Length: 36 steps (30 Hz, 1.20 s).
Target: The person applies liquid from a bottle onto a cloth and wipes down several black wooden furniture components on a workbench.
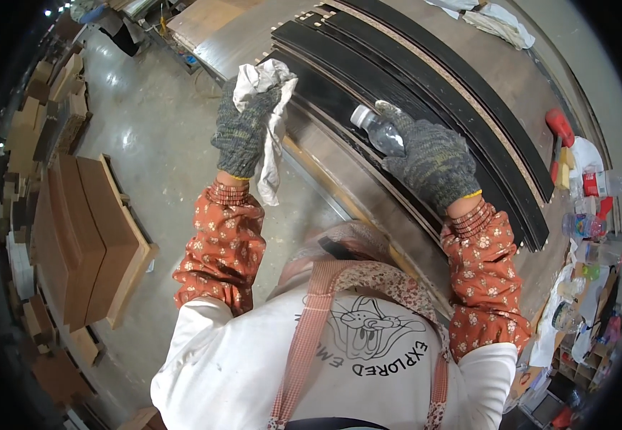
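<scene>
My left hand [243, 132], in a grey knit glove, is closed on a crumpled white rag [271, 107] whose loose end hangs down past the wrist. In my right hand [436, 159], gloved the same way, lies a small clear plastic bottle [383, 134] with a white cap, tilted toward the upper left. That hand is over several long black wooden boards [368, 79] laid side by side on the workbench. Pale dowels stick out of the boards' ends. My left hand is beside the boards' left ends.
The workbench [311, 147] has a near edge running diagonally before me. At its right end are a red-handled tool [559, 125] and several plastic bottles [587, 226]. Brown panels [85, 236] are stacked on a pallet at left. Another person [110, 25] stands far off.
</scene>
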### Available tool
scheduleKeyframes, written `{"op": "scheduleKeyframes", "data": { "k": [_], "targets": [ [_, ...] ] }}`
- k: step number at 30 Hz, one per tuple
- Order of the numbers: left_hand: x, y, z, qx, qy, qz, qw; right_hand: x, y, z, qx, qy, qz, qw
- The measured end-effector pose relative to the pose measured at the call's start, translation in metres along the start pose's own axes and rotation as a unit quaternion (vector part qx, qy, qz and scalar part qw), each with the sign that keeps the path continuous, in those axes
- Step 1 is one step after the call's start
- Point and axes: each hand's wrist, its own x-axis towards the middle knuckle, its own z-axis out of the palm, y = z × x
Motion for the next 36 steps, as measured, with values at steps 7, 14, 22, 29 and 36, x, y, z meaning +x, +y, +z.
{"op": "scheduleKeyframes", "data": {
  "k": [7,14,22,29,36],
  "targets": [
    [-0.005,0.025,0.065,-0.048,-0.03,0.12,0.991,-0.045,0.04,0.024,0.217,0.225,0.049,0.949],
    [-0.03,0.022,0.118,0.039,-0.173,0.19,0.966,-0.134,0.098,0.079,0.456,0.43,0.186,0.757],
    [-0.04,0.012,0.132,-0.012,-0.137,0.172,0.975,-0.156,0.114,0.116,0.392,0.458,0.191,0.775],
    [-0.094,0.003,0.156,0.228,-0.106,0.048,0.967,-0.154,0.114,0.118,0.332,0.398,0.188,0.834],
    [-0.06,0.06,0.123,-0.023,-0.269,0.144,0.952,-0.157,0.123,0.126,0.323,0.401,0.146,0.845]
  ]
}}
